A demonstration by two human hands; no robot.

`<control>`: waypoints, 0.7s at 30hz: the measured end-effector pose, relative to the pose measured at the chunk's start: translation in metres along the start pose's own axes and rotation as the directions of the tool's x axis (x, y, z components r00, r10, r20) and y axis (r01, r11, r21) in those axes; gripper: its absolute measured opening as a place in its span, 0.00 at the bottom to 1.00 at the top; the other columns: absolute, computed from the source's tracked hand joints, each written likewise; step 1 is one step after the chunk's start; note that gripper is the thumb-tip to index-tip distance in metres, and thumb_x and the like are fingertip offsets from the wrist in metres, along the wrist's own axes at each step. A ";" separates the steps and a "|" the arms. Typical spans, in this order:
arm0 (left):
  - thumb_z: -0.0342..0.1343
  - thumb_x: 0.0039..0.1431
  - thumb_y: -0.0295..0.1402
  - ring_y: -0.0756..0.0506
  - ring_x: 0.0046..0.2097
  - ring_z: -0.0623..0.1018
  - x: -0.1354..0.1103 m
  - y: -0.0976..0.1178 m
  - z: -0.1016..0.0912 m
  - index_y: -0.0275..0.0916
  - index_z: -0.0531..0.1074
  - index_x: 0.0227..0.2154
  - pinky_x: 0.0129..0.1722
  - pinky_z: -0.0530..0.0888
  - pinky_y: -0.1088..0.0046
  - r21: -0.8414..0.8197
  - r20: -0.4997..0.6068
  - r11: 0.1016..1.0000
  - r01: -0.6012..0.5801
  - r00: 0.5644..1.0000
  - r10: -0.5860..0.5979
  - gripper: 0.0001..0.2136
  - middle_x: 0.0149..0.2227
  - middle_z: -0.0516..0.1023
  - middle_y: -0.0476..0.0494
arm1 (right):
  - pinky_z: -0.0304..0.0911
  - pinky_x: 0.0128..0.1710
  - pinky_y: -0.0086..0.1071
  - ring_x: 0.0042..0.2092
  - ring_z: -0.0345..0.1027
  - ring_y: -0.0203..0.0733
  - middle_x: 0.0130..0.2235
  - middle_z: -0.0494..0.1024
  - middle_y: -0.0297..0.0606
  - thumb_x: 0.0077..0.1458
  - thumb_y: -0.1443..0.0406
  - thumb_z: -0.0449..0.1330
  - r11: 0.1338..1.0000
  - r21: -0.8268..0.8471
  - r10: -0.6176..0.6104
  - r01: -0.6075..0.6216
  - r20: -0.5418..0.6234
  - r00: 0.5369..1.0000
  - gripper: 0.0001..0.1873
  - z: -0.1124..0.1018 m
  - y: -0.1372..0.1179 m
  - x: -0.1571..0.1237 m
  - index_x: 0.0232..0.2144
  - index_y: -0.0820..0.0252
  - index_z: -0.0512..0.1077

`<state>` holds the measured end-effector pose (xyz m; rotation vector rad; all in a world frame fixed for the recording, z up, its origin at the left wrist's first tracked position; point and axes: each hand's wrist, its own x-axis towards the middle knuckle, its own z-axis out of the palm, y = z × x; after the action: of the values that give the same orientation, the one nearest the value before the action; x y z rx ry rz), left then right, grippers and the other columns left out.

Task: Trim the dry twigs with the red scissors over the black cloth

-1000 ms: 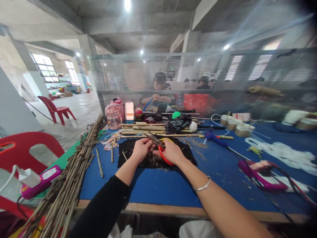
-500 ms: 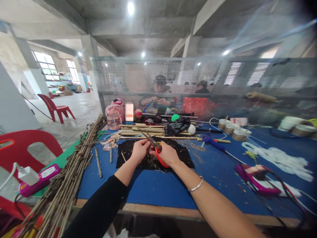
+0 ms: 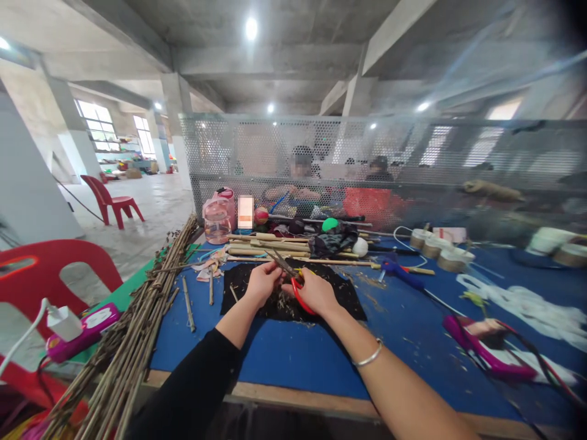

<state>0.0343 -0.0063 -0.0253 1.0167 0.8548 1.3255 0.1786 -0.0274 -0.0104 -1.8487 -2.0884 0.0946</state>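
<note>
My right hand (image 3: 317, 292) is closed round red-handled scissors (image 3: 297, 287), whose dark blades (image 3: 280, 263) point up and to the left. My left hand (image 3: 262, 282) is pinched shut on a small piece I cannot make out, right at the blades. Both hands hover over a black cloth (image 3: 342, 292) strewn with trimmings on the blue table (image 3: 293, 354).
A long bundle of thin sticks (image 3: 137, 342) lies along the table's left edge. Bamboo rods (image 3: 261, 245), a pink jug (image 3: 218, 215), tape rolls (image 3: 440, 250), blue-handled pliers (image 3: 398, 270) and a pink tool (image 3: 486, 351) lie around. People sit behind a perforated metal screen (image 3: 367, 153). Red chairs (image 3: 55, 269) stand at the left.
The view has shifted slightly; both hands stay together over the black cloth, with the scissors held at the same spot.
</note>
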 end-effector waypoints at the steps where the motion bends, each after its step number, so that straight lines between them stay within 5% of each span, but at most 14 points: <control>1: 0.61 0.40 0.30 0.53 0.26 0.71 0.000 0.000 0.000 0.33 0.75 0.29 0.28 0.68 0.79 -0.001 0.004 1.000 0.003 1.000 -0.003 0.10 0.25 0.75 0.47 | 0.57 0.31 0.31 0.38 0.70 0.47 0.36 0.75 0.41 0.44 0.42 0.53 1.000 0.004 -0.019 0.019 -0.011 1.000 0.28 0.000 0.000 -0.001 0.35 0.58 0.64; 7: 0.59 0.42 0.27 0.54 0.24 0.70 -0.002 -0.001 0.004 0.32 0.75 0.26 0.24 0.66 0.81 0.042 0.017 0.999 -0.008 1.000 0.007 0.06 0.22 0.75 0.47 | 0.58 0.36 0.33 0.41 0.68 0.48 0.37 0.73 0.45 0.43 0.42 0.54 0.995 -0.029 -0.101 0.099 -0.092 0.991 0.28 0.002 0.000 0.000 0.34 0.60 0.64; 21: 0.58 0.45 0.27 0.54 0.25 0.70 0.001 -0.005 -0.002 0.32 0.75 0.30 0.25 0.67 0.81 0.052 0.007 0.999 -0.002 1.000 0.002 0.08 0.24 0.74 0.47 | 0.56 0.29 0.30 0.37 0.71 0.48 0.34 0.76 0.43 0.45 0.42 0.52 0.999 0.015 0.028 -0.029 0.066 0.997 0.27 0.002 0.000 0.000 0.33 0.59 0.66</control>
<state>0.0338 -0.0047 -0.0307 1.0627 0.8873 1.3065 0.1778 -0.0275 -0.0123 -1.8907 -2.0991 0.1814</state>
